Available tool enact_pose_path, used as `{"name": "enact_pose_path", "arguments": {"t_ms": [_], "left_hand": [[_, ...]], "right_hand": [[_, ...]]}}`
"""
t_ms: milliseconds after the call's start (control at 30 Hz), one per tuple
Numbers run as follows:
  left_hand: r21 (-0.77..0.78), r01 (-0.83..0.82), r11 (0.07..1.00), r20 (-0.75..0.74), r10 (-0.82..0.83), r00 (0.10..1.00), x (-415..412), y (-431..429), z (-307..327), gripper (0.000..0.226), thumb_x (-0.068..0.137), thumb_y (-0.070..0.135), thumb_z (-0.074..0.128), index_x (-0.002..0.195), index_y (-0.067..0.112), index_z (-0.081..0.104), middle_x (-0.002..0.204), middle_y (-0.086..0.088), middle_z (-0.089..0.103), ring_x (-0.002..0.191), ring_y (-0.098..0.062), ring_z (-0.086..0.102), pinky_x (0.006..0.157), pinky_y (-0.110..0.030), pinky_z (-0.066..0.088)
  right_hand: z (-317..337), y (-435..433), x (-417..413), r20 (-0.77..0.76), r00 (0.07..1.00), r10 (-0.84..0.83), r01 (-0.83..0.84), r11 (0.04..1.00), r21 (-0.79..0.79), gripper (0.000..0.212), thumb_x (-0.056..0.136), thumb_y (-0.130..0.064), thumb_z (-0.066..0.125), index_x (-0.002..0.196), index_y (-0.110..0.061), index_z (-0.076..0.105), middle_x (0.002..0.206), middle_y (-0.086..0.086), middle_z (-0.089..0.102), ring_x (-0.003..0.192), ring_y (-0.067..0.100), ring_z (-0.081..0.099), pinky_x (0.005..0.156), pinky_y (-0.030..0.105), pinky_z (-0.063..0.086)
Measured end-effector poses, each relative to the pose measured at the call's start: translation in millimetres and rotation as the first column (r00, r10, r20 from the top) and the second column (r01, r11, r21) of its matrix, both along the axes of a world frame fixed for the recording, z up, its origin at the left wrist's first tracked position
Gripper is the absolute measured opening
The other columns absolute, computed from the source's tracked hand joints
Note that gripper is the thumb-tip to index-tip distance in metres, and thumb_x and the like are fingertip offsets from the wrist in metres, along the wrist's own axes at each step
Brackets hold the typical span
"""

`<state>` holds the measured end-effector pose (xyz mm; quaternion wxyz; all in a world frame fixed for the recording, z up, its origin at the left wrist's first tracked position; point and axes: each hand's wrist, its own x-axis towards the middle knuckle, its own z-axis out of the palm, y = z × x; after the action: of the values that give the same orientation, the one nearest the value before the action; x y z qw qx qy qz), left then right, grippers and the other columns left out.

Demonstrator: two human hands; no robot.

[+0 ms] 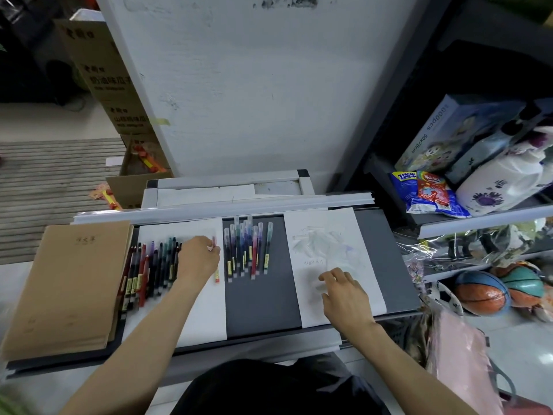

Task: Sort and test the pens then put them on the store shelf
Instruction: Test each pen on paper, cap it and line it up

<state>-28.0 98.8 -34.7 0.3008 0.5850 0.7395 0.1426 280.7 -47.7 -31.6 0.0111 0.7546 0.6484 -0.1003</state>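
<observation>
- Left hand [199, 259] is on the pink pen [216, 272], fingers curled round its upper end; the pen lies lengthwise along the right edge of the left sheet [206, 310].
- Right hand [344, 292] lies on the test sheet [326, 235], fingers loosely bent and apparently holding nothing, though there is a pale blur at the fingertips I can't make out.
- Sorting looks well along: there are two tidy groups.
- The dark pens [149, 271] are fanned out on the left sheet, just left of the working hand.
- The clear-capped pens [247, 250] stand in a row on the bare dark shelf [260, 304], between the two sheets.
- The pink pen sits between those groups, touching neither, so it reads as the one in play right now.
- Testing has clearly happened: the test sheet carries faint scribbles in several colours near its top.
- I can't tell which of the pens have been tried and which haven't.
- Both groups already lie on the shelf surface, but loose; I'd judge the final shelving is still to come.
- A stack of brown notebooks [65, 283] sits at the far left, untouched.
</observation>
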Motion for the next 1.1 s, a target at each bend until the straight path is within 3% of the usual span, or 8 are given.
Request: {"name": "enact_pose_path", "arguments": {"t_ms": [67,333,467,567,733,867,1000,1100], "left_hand": [[-0.010,0.020,1.000,-0.013,-0.020,1.000,4.4,4.9,-2.1,0.015,0.098,0.021,0.067,0.092,0.008,0.068,0.091,-0.019,0.075,0.085,-0.037,0.070,0.071,-0.033,0.047],[-0.003,0.041,0.999,0.021,-0.041,0.999,15.3,9.6,0.4,0.034,0.100,0.023,0.068,0.123,-0.002,0.070,0.099,-0.023,0.076,0.086,-0.035,0.072,0.083,-0.035,0.055],[-0.042,0.055,0.998,0.033,-0.053,0.998,11.4,3.5,3.8,0.031,0.099,0.018,0.065,0.127,0.004,0.068,0.111,-0.019,0.075,0.081,-0.028,0.068,0.079,-0.030,0.051],[-0.009,0.053,0.999,-0.074,-0.053,0.996,-5.1,-6.8,6.0,0.027,0.095,0.013,0.063,0.120,0.006,0.070,0.101,-0.016,0.076,0.078,-0.027,0.068,0.072,-0.028,0.048],[0.002,0.110,0.994,-0.364,-0.102,0.926,-34.9,-21.1,9.3,0.013,0.093,0.015,0.062,0.083,0.007,0.061,0.083,-0.013,0.066,0.080,-0.037,0.068,0.063,-0.040,0.057],[-0.045,0.163,0.986,-0.427,-0.167,0.889,-37.5,-24.5,8.9,0.032,0.095,0.022,0.067,0.072,0.014,0.047,0.076,-0.007,0.060,0.073,-0.031,0.065,0.054,-0.034,0.048],[-0.094,0.202,0.975,-0.465,-0.222,0.857,-31.1,-24.9,10.7,0.025,0.097,0.019,0.063,0.077,0.010,0.051,0.081,-0.006,0.058,0.080,-0.031,0.067,0.061,-0.036,0.055],[-0.131,0.223,0.966,-0.460,-0.258,0.850,-24.2,-24.0,14.3,0.020,0.090,0.010,0.059,0.073,0.008,0.050,0.078,-0.007,0.057,0.073,-0.029,0.061,0.059,-0.034,0.053]], "right_hand": [[-1.6,4.2,-0.4,0.027,1.000,0.006,-0.006,1.000,0.015,0.045,0.067,-0.002,0.082,0.108,-0.022,0.074,0.104,-0.003,0.068,0.086,0.021,0.067,0.068,0.031,0.056],[-11.3,17.4,1.1,0.086,0.992,0.089,-0.094,0.994,0.059,0.036,0.057,-0.003,0.089,0.086,-0.018,0.075,0.084,0.000,0.066,0.076,0.024,0.065,0.064,0.033,0.056],[-11.0,19.3,-2.9,0.115,0.988,0.104,-0.112,0.991,0.071,0.037,0.051,-0.002,0.089,0.079,-0.018,0.070,0.075,-0.003,0.064,0.071,0.022,0.062,0.062,0.032,0.054],[-6.0,20.4,-7.9,0.099,0.990,0.098,-0.103,0.993,0.051,0.032,0.060,-0.006,0.089,0.082,-0.018,0.069,0.073,-0.004,0.066,0.073,0.022,0.062,0.065,0.032,0.053],[10.2,25.4,-21.4,-0.227,0.974,0.023,-0.023,1.000,0.005,0.012,0.099,-0.022,0.061,0.110,-0.019,0.065,0.105,-0.006,0.069,0.101,0.020,0.061,0.083,0.031,0.050],[23.5,28.8,-37.0,-0.610,0.779,-0.148,0.153,0.987,-0.044,0.012,0.100,-0.035,0.065,0.094,-0.024,0.065,0.090,-0.014,0.070,0.087,0.007,0.065,0.079,0.021,0.052],[39.3,29.9,-54.0,-0.754,0.621,-0.214,0.237,0.968,-0.079,0.016,0.097,-0.039,0.071,0.090,-0.025,0.069,0.087,-0.013,0.073,0.085,0.001,0.066,0.075,0.010,0.049],[46.2,32.9,-62.1,-0.818,0.500,-0.285,0.280,0.947,-0.159,0.012,0.095,-0.035,0.074,0.095,-0.023,0.072,0.087,-0.009,0.076,0.083,0.004,0.070,0.080,0.018,0.055]]}}
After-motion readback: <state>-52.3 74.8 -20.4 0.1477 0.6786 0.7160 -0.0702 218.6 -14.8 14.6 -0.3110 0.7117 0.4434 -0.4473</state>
